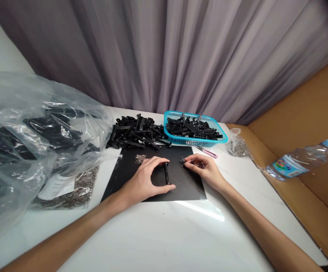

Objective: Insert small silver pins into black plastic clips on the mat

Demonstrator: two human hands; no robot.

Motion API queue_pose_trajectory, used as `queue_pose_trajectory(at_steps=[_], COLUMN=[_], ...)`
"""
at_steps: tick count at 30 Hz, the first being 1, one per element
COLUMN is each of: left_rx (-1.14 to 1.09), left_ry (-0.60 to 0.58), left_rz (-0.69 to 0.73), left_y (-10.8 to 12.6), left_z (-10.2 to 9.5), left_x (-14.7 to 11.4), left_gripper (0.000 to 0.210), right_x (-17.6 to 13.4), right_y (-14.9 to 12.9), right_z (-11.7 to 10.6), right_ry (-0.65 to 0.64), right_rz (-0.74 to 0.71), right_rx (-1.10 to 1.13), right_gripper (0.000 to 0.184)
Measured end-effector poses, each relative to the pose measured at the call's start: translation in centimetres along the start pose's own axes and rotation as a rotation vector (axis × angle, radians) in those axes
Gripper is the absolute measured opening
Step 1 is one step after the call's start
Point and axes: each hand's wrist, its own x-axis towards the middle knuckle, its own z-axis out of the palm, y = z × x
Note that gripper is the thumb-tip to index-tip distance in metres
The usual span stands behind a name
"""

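Observation:
My left hand (148,177) grips a slim black plastic part (166,174) by its two ends, between thumb and fingers, over a black mat (152,192). To its right, my right hand (205,169) pinches at several tiny shiny metal pieces (182,161) at the mat's right side; what exactly sits between the fingertips is too small to make out. Behind my left fingers, a small heap of metal pins or screws (140,158) lies on the mat.
Behind the mat are a pile of black parts (137,130) and a blue basket (168,134) of similar parts. Pink-handled pliers or snips (209,152), a bag of metal pieces (238,145) and a bottle (297,162) stand right. Large plastic bags (67,109) fill the left.

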Motion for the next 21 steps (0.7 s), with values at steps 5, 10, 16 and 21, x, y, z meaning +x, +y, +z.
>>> queue_pose_trajectory(at_steps=[5,10,16,21], left_rx=[0.006,0.013,0.128,0.116], left_ry=[-0.022,-0.040,0.002,0.015], left_rz=[-0.020,-0.047,-0.006,0.034], left_y=[0.1,0.0,0.1,0.3], left_z=[0.0,0.0,0.0,0.2], left_x=[-0.2,-0.2,-0.1,-0.3], left_gripper=[0.058,0.059,0.065,0.066], right_x=[-0.2,-0.7,-1.3,-1.6], right_y=[0.2,-0.5,-1.9,-3.1], right_z=[-0.1,0.0,1.2,2.5], right_ry=[0.004,0.020,0.057,0.119], right_rz=[-0.005,-0.079,-0.100,-0.066], right_rx=[-0.022,-0.079,-0.057,0.030], right_gripper=[0.022,0.016,0.016,0.016])
